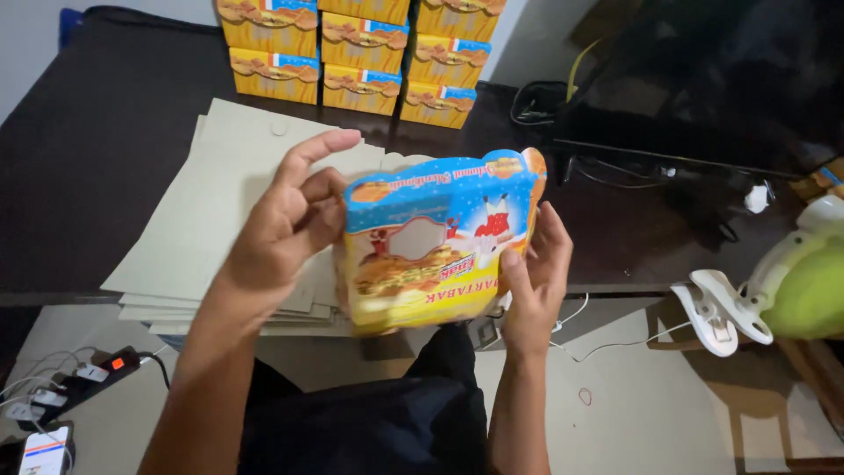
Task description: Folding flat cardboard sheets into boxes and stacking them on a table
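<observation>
A blue and yellow printed cardboard food box [435, 242] is held up between both hands above my lap, partly folded into shape. My left hand [286, 224] presses against its left side with the fingers spread and the index finger raised. My right hand [532, 268] grips its right side, thumb on the front panel. Under and behind the box lies a stack of flat grey cardboard blanks [211, 202] on a dark table [97, 132].
Finished yellow and blue boxes [360, 53] are stacked at the table's far edge. A black monitor with cables [703, 79] stands at the right, a green and white clip-on fan [774, 290] near it. A power strip [97, 369] and a phone [44, 450] lie on the floor at left.
</observation>
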